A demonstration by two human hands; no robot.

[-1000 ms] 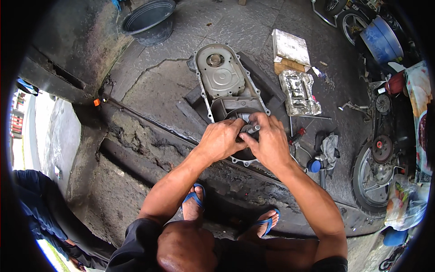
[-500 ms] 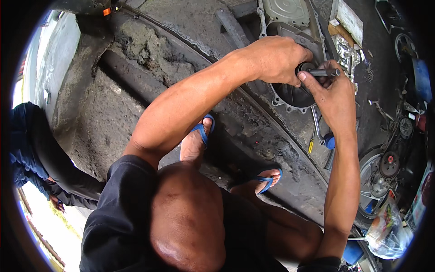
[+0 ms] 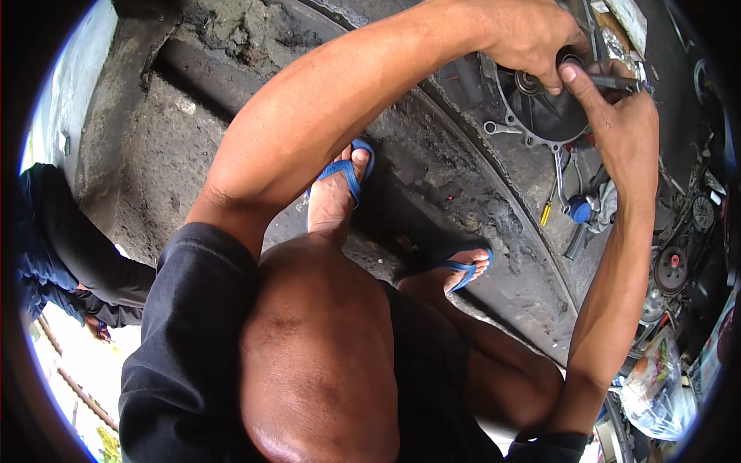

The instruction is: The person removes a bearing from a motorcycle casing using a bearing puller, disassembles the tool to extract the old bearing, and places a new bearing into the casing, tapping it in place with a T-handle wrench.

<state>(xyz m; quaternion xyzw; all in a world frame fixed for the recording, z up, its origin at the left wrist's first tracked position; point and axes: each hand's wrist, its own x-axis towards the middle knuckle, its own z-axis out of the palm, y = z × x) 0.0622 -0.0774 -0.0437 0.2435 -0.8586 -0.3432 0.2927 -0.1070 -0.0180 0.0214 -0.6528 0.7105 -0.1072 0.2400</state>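
The metal engine casing (image 3: pixel 556 137) lies at the upper right, its dark bowl and a round bearing (image 3: pixel 527 82) showing, the rest cropped or covered by my hands. My left hand (image 3: pixel 532 42) reaches over it, fingers curled down beside the bearing onto something mostly hidden. My right hand (image 3: pixel 621 131) grips a dark steel cylindrical shaft (image 3: pixel 614 82), thumb raised along its inner end near the left fingertips. Below the casing lie a combination wrench (image 3: pixel 560 177), a yellow-handled screwdriver (image 3: pixel 547 212) and a blue round cap (image 3: pixel 580 208).
My sandalled feet (image 3: pixel 332 197) stand on rough, stained concrete (image 3: pixel 170 170) below a ledge. Another person's dark-clothed legs (image 3: pixel 85 255) are at the left edge. Motorbike parts with a pulley (image 3: pixel 670 270) and a plastic bag (image 3: pixel 656 386) crowd the right side.
The view has swung downward, so the casing and both hands sit higher and farther right in the picture, and my knee fills more. Both hands stay at the shaft.
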